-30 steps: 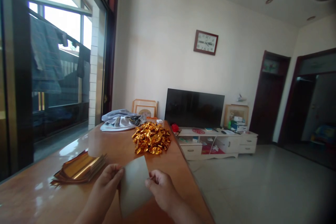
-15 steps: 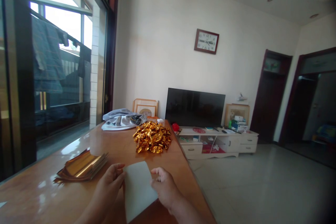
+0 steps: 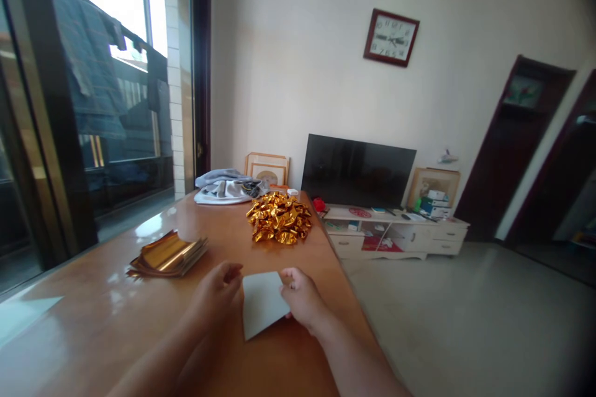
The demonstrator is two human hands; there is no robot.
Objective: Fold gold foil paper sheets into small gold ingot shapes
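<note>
A pale grey-white sheet of paper (image 3: 261, 302) lies low over the wooden table (image 3: 93, 322) between my two hands. My left hand (image 3: 218, 293) pinches its left edge with the fingers curled. My right hand (image 3: 302, 296) grips the right edge, fingers closed over it. A stack of gold foil sheets (image 3: 168, 254) rests to the left of my hands. Farther along the table sits a heap of folded gold foil pieces (image 3: 279, 225).
A bundle of grey and white cloth (image 3: 228, 186) lies at the table's far end. Beyond it stand a dark television (image 3: 357, 170) on a low white cabinet (image 3: 400, 239), picture frames, and a wall clock (image 3: 391, 37). Glass doors are on the left, tiled floor on the right.
The view has tilted down and moved forward. The sheet, held more upright before, now lies lower and flatter toward the table, still gripped by both hands.
</note>
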